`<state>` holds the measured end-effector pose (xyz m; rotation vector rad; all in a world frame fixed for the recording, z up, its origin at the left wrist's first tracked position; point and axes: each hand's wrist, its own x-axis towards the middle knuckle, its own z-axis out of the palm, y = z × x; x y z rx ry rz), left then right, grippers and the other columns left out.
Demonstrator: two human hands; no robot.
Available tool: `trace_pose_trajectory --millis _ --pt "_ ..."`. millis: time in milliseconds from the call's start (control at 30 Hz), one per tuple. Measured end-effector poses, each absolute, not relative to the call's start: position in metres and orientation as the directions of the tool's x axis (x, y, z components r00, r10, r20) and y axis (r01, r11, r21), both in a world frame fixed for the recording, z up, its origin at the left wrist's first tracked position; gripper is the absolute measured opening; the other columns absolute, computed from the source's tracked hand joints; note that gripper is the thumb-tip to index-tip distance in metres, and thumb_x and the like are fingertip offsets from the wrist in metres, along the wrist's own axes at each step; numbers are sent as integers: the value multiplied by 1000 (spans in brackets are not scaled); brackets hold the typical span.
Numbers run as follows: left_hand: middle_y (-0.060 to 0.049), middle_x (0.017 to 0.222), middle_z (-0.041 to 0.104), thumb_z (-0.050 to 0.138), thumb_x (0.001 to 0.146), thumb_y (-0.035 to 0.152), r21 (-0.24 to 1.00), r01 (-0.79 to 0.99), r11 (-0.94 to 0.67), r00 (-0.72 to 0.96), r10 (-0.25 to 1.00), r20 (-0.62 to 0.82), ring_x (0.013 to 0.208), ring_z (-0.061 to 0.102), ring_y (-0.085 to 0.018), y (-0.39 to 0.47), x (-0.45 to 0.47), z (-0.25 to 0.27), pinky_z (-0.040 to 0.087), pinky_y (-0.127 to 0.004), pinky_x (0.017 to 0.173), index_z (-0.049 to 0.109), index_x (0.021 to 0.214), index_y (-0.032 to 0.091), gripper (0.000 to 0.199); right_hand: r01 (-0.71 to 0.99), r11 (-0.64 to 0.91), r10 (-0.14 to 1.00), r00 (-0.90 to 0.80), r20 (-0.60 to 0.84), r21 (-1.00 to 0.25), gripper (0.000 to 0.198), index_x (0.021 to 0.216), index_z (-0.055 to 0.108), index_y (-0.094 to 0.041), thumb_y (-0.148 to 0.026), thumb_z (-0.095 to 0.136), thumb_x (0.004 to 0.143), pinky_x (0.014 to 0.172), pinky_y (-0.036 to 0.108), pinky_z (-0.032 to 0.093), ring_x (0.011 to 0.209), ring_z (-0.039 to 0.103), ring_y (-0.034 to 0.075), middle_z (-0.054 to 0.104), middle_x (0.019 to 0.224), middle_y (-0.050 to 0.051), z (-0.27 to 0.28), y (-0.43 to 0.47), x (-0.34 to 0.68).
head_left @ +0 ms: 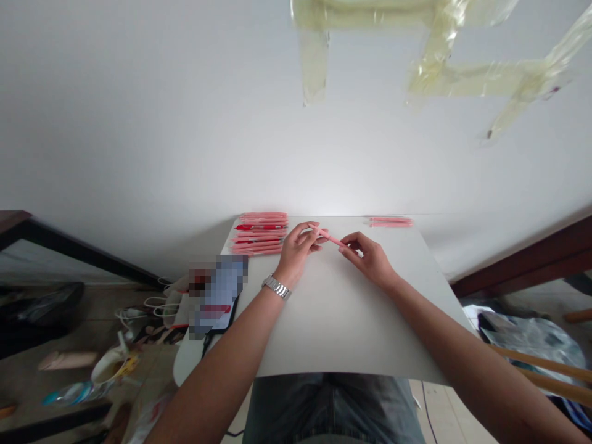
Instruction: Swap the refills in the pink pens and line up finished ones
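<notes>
A slim pink pen (332,237) is held above the white table (333,320), slanting down to the right. My left hand (300,245), with a metal watch (277,287) on its wrist, pinches the pen's upper left end. The lower right end sits between the thumb and fingers of my right hand (369,257). Just left of my left hand lies a stack of pink pens (261,234) with a few red ones among them. Farther right, at the table's back edge, a small group of pink pens (391,222) lies side by side.
A blurred-out phone-like device (222,296) lies at the table's left edge. The white wall (185,123) stands right behind the table, with yellowed tape (379,15) on it. Cables, a cup (108,367) and a bottle (76,393) are at lower left; plastic bags (531,336) are at right.
</notes>
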<state>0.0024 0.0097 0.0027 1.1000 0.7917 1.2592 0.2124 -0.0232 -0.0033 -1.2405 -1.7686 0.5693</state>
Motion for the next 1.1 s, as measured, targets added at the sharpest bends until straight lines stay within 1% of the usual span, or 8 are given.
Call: trace_pose_trajectory --millis 100,333,600,733,800,867,1000,1100 --pt "-14 115 77 78 86 47 938 -345 -24 198 975 98 101 76 -24 9 3 3 56 -31 81 68 114 20 40 538 414 899 -116 422 -734 25 99 66 -23 -46 70 90 70 30 50 71 61 17 71 87 3 -7 -22 213" --pt "-15 116 77 77 88 45 921 -389 -13 240 964 115 113 72 -26 7 4 6 56 -38 95 68 115 19 38 545 388 918 -155 366 -743 27 101 69 -21 -45 57 100 68 29 47 72 62 17 72 84 3 -3 -24 212" --pt "-14 114 77 76 89 46 925 -378 -34 240 962 133 113 72 -26 5 5 6 56 -38 95 66 119 20 41 573 398 915 -190 356 -716 36 95 69 -21 -48 47 104 67 29 45 68 58 16 69 79 3 4 -26 211" --pt "-14 112 78 77 87 49 931 -361 -53 213 967 138 112 73 -26 6 5 7 56 -37 93 66 118 21 43 565 395 917 -193 350 -724 38 114 70 -21 -50 48 103 72 32 49 76 63 19 72 88 5 3 -27 210" --pt "-14 112 78 77 86 50 927 -370 -58 197 971 139 113 73 -27 7 5 7 56 -37 93 66 117 21 43 575 374 923 -159 349 -728 41 125 66 -22 -51 55 99 74 33 51 78 64 19 72 92 6 0 -26 210" --pt "-14 112 78 78 86 50 922 -380 -69 166 976 142 113 72 -26 8 4 6 55 -37 93 66 116 21 43 572 349 931 -122 344 -742 43 129 63 -24 -50 63 94 73 32 52 76 64 18 71 93 5 -4 -25 211" --pt "-13 111 78 77 87 50 917 -394 -71 143 980 138 111 73 -25 10 4 5 56 -38 94 65 117 20 43 534 326 936 -70 344 -780 30 110 62 -24 -48 66 92 69 31 52 73 63 17 72 93 4 -11 -22 213" --pt "-13 111 78 78 86 49 908 -415 -58 163 977 137 112 72 -25 9 5 6 55 -39 97 65 116 20 44 505 323 943 -105 315 -800 27 105 61 -24 -49 60 97 68 31 51 70 64 17 75 88 4 -9 -21 214"
